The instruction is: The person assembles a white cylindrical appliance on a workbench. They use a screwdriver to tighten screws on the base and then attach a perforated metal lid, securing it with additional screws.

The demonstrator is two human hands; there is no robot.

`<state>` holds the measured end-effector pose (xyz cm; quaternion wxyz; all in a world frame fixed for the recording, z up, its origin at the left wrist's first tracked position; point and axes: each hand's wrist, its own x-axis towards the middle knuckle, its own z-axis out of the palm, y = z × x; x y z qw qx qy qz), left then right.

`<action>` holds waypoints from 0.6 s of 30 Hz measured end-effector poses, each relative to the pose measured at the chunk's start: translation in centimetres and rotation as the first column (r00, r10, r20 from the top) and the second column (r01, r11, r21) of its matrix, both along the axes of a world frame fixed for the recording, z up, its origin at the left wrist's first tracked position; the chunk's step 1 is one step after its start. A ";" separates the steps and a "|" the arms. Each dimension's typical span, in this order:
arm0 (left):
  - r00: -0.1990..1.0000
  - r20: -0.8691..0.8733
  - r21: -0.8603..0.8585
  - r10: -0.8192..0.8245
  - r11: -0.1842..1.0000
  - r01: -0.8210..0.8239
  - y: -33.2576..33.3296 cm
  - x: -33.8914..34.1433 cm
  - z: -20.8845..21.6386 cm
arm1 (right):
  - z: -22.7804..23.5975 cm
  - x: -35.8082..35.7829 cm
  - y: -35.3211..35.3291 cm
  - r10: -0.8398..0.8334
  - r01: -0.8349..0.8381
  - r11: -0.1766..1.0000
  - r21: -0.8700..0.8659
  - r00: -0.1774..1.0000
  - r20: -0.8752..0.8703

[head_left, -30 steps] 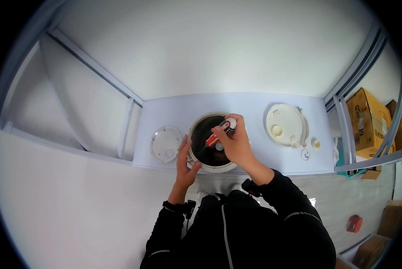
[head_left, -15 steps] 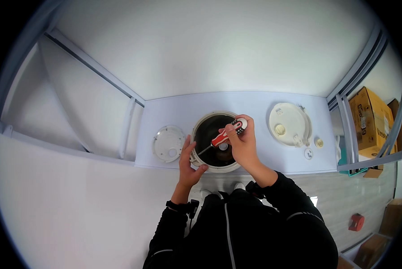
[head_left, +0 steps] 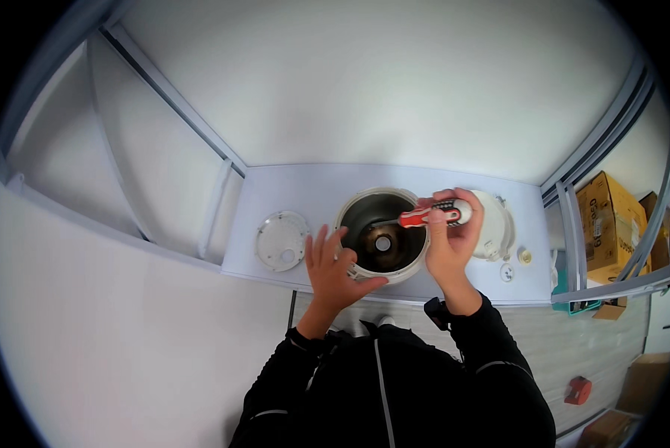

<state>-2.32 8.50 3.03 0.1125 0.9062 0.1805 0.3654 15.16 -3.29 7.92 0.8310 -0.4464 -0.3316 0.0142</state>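
A red, white and black screwdriver (head_left: 417, 217) is gripped in my right hand (head_left: 452, 243), above the right side of the rice cooker body (head_left: 361, 200). Its shaft points left over the cooker's dark inside, where a round light piece (head_left: 382, 243) shows at the middle of the bottom. My left hand (head_left: 331, 269) has its fingers spread at the cooker's front left rim; I cannot tell whether it touches. To the left lies a round white perforated disc (head_left: 281, 243). The white lid (head_left: 500, 224) is on the right, partly hidden behind my right hand.
Near the table's (head_left: 290, 187) right end lie a small cream cap (head_left: 524, 256) and a small white disc (head_left: 506, 272). Metal frame posts stand at both sides. Beyond the right one are a yellow carton (head_left: 611, 224) and, on the floor, a red object (head_left: 578, 390).
My right hand has moved right with the screwdriver, lifting its tip away from the cooker's left rim. My left hand has let go of that rim and spread its fingers.
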 end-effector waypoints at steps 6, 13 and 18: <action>0.972 -0.168 -0.054 -0.167 0.986 0.160 -1.7 3.1 0.1 | -0.2 1.9 -3.3 -0.239 0.235 0.971 0.039 0.957 0.167; 0.805 -0.356 -0.193 -0.474 0.881 0.432 1.3 1.9 2.5 | -0.8 4.4 -6.4 -0.177 0.188 0.978 0.085 0.976 -0.126; 0.869 -0.339 -0.138 -0.359 0.933 0.331 0.2 3.0 1.2 | -1.1 4.1 -7.1 -0.093 0.097 0.995 0.014 0.980 -0.174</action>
